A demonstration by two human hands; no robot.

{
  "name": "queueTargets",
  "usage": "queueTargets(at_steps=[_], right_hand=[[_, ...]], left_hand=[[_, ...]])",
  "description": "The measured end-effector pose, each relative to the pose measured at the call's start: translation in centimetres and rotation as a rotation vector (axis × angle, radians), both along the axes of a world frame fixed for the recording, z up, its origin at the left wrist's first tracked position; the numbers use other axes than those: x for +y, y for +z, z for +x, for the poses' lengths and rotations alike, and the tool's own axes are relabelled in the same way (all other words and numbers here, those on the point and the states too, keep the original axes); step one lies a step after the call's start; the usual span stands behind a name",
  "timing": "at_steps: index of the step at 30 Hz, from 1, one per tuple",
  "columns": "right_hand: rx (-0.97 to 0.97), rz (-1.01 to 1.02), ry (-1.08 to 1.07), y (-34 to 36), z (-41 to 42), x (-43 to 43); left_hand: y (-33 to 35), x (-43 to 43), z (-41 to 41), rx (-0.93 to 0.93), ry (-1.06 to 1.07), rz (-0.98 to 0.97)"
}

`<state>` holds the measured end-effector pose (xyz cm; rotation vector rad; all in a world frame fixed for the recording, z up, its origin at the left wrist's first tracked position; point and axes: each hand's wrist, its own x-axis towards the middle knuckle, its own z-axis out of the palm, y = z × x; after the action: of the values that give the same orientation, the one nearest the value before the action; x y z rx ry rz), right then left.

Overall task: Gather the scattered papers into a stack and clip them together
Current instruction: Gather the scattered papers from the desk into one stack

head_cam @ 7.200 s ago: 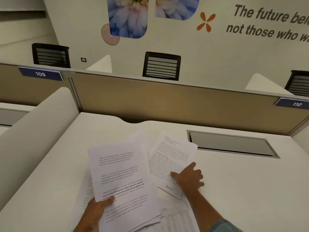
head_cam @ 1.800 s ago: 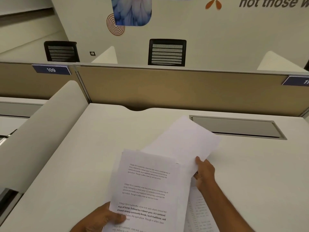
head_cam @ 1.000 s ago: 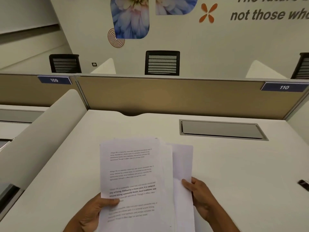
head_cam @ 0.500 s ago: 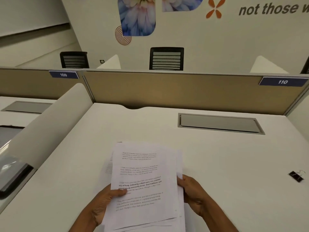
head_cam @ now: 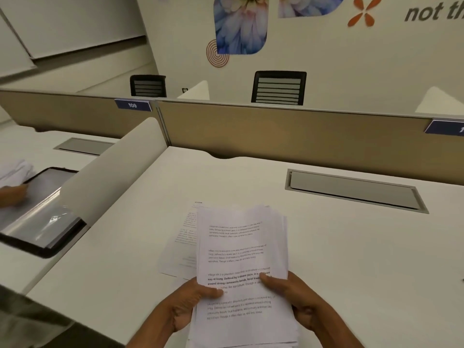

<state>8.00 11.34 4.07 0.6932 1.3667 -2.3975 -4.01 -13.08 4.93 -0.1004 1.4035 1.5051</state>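
Head view: the stack (head_cam: 241, 267) is at 6 o'clock, with the left hand (head_cam: 185, 305) and right hand (head_cam: 293, 295) gripping its sides, thumbs on top. Gathering seems nearly done. One sheet (head_cam: 180, 244) lies on the desk (head_cam: 351, 259) at the stack's 9 o'clock. Clipping remains, and no clip shows.

The white desk (head_cam: 351, 259) has a flat, matte top. A grey rectangular cable hatch (head_cam: 351, 190) is set flush into it on the right side, near the far edge, with its lid closed. The far edge has a shallow curved notch (head_cam: 226, 156) at mid-width. Loose sheets (head_cam: 180, 247) lie flat on the top, left of centre and overlapping one another, with printed text facing up. The stack of papers (head_cam: 241, 259) covers their right-hand part; whether it rests on the desk cannot be determined.
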Motion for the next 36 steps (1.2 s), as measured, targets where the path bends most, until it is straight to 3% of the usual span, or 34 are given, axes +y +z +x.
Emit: queueTargets(at_steps=[6,12,18,24,31,36], right_hand=[[-0.029,0.102,-0.073,0.6,-1.9,-1.7],[-0.118,0.363,-0.263,0.9,-6.8,-4.5],[-0.186,0.841,-0.271,-1.0,-14.4,-9.1],[-0.443,1.240,-0.122,-3.2,-21.2,-11.2],[-0.641,1.356,-0.003,-4.5,-23.5,-12.7],[-0.593,1.210,-0.098,-4.5,-23.9,-12.5]], left_hand=[[-1.1,-2.4,-1.6,0.035,0.153,0.018],[-1.3,-8.6,-9.0,0.016,0.342,0.092],[-2.1,-13.7,-17.4,-0.091,0.401,0.120],[-3.4,-13.9,-22.6,-0.132,0.294,0.097],[-5.5,-13.2,-24.1,-0.204,0.204,0.109],[-6.3,-12.6,-24.4,-0.179,0.216,0.102]])
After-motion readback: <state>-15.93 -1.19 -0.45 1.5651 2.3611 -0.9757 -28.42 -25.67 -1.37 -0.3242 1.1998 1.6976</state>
